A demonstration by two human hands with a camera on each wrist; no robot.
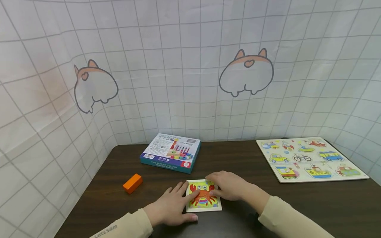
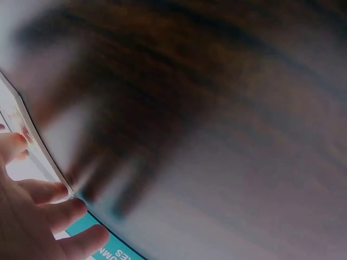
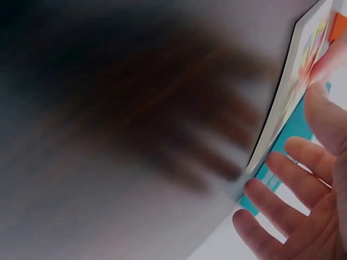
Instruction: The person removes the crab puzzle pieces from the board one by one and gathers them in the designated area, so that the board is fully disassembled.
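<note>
A small square crab puzzle with a pale frame lies flat on the dark table, its red crab on a yellow-green ground facing up. At its left side is my left hand, fingers spread, with the index finger reaching onto the crab picture. My right hand rests over the upper right corner, its thumb on the picture and its other fingers by the far edge. In the left wrist view, the fingers are spread beside the frame. The right wrist view has the thumb over the puzzle and the fingers loosely extended.
Behind the puzzle lies a teal and white bead-toy box. An orange block is on the left of the table. A pale board of vehicle pictures lies at the back right. A checked curtain hangs behind the table.
</note>
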